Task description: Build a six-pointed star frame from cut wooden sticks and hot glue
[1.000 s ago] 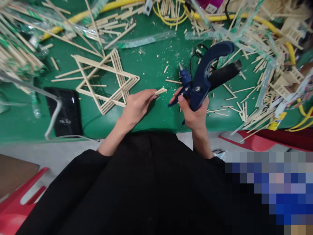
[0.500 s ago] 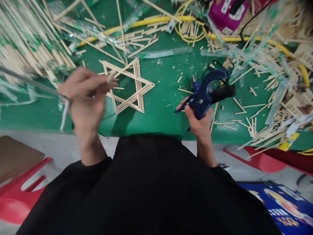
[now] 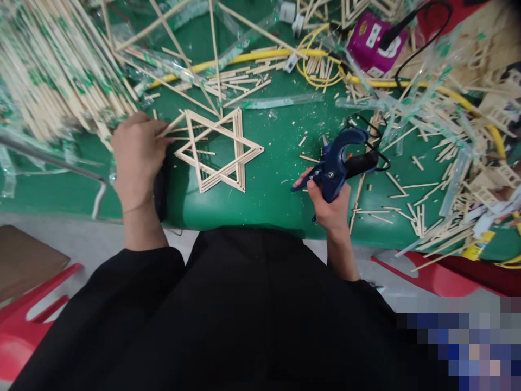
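My left hand (image 3: 136, 155) is closed, its fingertips pinching a thin wooden stick (image 3: 174, 124) just left of a six-pointed star (image 3: 240, 149). Layered wooden sticks form the star, which lies flat on the green table (image 3: 268, 201). More thin sticks lie by those fingertips, partly under the star. In my right hand (image 3: 332, 209) is a dark blue glue gun (image 3: 334, 169), gripped at its handle, to the right of the star. The gun's nozzle points away from me, and a black cord trails from it.
Long wrapped stick bundles (image 3: 61, 70) fill the back left. A yellow cable (image 3: 248, 55) crosses the back towards a purple power socket (image 3: 372, 46). Loose short sticks (image 3: 421, 217) and plastic wrappers litter the right. A grey metal rod (image 3: 52, 157) extends in from the left.
My left hand has drawn back from over the star to its left side and come down near the table, turning knuckles up. My right hand still holds the glue gun in nearly the same place.
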Available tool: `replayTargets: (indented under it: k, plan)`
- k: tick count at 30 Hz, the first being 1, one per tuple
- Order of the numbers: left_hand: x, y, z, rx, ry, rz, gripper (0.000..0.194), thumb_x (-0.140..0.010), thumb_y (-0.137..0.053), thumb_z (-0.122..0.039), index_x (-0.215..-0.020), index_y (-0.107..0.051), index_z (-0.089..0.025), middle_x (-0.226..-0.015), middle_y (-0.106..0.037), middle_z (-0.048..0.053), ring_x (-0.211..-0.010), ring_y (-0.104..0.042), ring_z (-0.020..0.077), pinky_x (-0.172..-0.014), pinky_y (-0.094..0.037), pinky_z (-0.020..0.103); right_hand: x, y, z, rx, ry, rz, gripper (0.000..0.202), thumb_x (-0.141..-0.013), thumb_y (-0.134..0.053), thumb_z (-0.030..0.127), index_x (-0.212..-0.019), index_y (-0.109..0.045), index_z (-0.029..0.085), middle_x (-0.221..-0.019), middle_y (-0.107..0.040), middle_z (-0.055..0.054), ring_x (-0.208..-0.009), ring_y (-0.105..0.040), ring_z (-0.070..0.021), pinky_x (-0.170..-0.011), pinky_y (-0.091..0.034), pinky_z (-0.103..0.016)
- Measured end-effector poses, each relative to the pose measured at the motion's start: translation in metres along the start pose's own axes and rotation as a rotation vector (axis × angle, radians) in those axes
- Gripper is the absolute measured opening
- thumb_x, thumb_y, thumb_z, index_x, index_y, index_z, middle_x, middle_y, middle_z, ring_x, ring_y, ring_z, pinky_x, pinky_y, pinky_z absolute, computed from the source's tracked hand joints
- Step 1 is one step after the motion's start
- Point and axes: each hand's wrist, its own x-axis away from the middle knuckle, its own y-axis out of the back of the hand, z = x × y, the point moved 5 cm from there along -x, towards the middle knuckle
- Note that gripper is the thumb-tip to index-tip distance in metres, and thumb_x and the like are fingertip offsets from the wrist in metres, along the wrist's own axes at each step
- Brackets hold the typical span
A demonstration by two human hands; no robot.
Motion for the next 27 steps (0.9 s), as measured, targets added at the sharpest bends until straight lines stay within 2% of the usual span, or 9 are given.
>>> replayTargets:
  k: [2, 4, 8, 11, 15, 19, 21, 24, 27]
  plan:
    - [-0.004, -0.006, 0.001, -0.01, -0.055, 0.013, 0.043, -0.086, -0.066, -0.064, -0.078, -0.069, -0.023, -0.073, -0.053, 0.001, -0.067, -0.041, 0.0162, -0.067, -0.04, 0.032, 0.0, 0.001, -0.002, 0.003, -0.005, -0.005, 0.021, -0.093, -0.063, 0.044, -0.085, -0.068, 0.025, -0.078, -0.072, -0.002, -0.076, -0.071, -0.0187, -0.074, -0.06, -0.038]
    - [-0.008, -0.011, 0.003, 0.006, -0.083, 0.029, 0.048, -0.088, -0.061, -0.067, -0.073, -0.063, -0.021, -0.079, -0.053, 0.003, -0.075, -0.045, 0.0182, -0.075, -0.044, 0.032, 0.0, 0.0, -0.001, 0.001, -0.003, -0.002, 0.02, -0.093, -0.063, 0.043, -0.085, -0.069, 0.026, -0.079, -0.072, -0.001, -0.076, -0.071, -0.0183, -0.075, -0.059, -0.037]
    - [-0.012, -0.022, 0.002, -0.005, -0.102, 0.188, 0.044, -0.093, -0.057, -0.061, -0.074, -0.049, -0.022, -0.084, -0.052, 0.005, -0.095, -0.05, 0.0247, -0.097, -0.044, 0.041, -0.003, -0.004, 0.004, -0.012, 0.031, 0.012, 0.015, -0.093, -0.065, 0.037, -0.086, -0.069, 0.025, -0.08, -0.073, -0.002, -0.078, -0.071, -0.0181, -0.076, -0.058, -0.036]
    - [-0.01, -0.017, -0.006, -0.018, -0.109, 0.252, 0.039, -0.098, -0.048, -0.055, -0.077, -0.045, -0.023, -0.088, -0.054, 0.007, -0.105, -0.05, 0.0284, -0.103, -0.042, 0.047, -0.005, -0.009, 0.008, -0.011, 0.026, 0.023, 0.014, -0.092, -0.066, 0.037, -0.088, -0.07, 0.024, -0.081, -0.074, -0.003, -0.077, -0.071, -0.0184, -0.075, -0.058, -0.036]
    - [-0.004, 0.01, -0.024, -0.07, -0.101, 0.253, 0.036, -0.102, -0.031, -0.045, -0.075, -0.043, -0.023, -0.109, -0.056, 0.011, -0.12, -0.044, 0.033, -0.108, -0.04, 0.053, -0.006, -0.012, 0.009, 0.007, 0.001, 0.034, 0.021, -0.093, -0.062, 0.042, -0.086, -0.068, 0.023, -0.082, -0.074, -0.003, -0.077, -0.069, -0.0178, -0.079, -0.058, -0.038]
    - [0.002, 0.04, -0.04, -0.293, 0.077, 0.293, 0.019, -0.095, -0.035, -0.022, -0.08, -0.047, -0.023, -0.117, -0.058, 0.011, -0.124, -0.045, 0.0334, -0.103, -0.044, 0.053, -0.007, -0.011, 0.01, 0.022, 0.002, 0.035, 0.022, -0.093, -0.061, 0.042, -0.087, -0.068, 0.022, -0.082, -0.074, -0.003, -0.079, -0.07, -0.0181, -0.079, -0.057, -0.038]
    - [0.005, 0.054, -0.047, -0.383, 0.158, 0.306, 0.013, -0.087, -0.041, -0.015, -0.081, -0.049, -0.022, -0.108, -0.062, 0.01, -0.118, -0.052, 0.0322, -0.099, -0.046, 0.052, -0.007, -0.011, 0.01, 0.029, 0.005, 0.039, 0.022, -0.093, -0.061, 0.042, -0.086, -0.068, 0.022, -0.082, -0.074, -0.003, -0.079, -0.07, -0.0182, -0.079, -0.057, -0.038]
    - [0.01, 0.075, -0.052, -0.428, 0.239, 0.249, 0.008, -0.081, -0.046, -0.014, -0.078, -0.049, -0.022, -0.087, -0.061, 0.008, -0.105, -0.06, 0.0328, -0.093, -0.046, 0.05, -0.008, -0.01, 0.011, 0.024, 0.01, 0.044, 0.02, -0.093, -0.061, 0.039, -0.084, -0.067, 0.022, -0.082, -0.074, -0.003, -0.078, -0.07, -0.0183, -0.079, -0.057, -0.038]
    - [0.021, 0.099, -0.035, -0.308, 0.352, 0.148, 0.01, -0.079, -0.049, -0.012, -0.074, -0.047, -0.02, -0.078, -0.056, 0.004, -0.108, -0.062, 0.0329, -0.094, -0.044, 0.046, -0.008, -0.009, 0.011, 0.009, 0.009, 0.04, 0.018, -0.093, -0.062, 0.038, -0.086, -0.068, 0.023, -0.083, -0.074, -0.004, -0.08, -0.07, -0.019, -0.079, -0.057, -0.038]
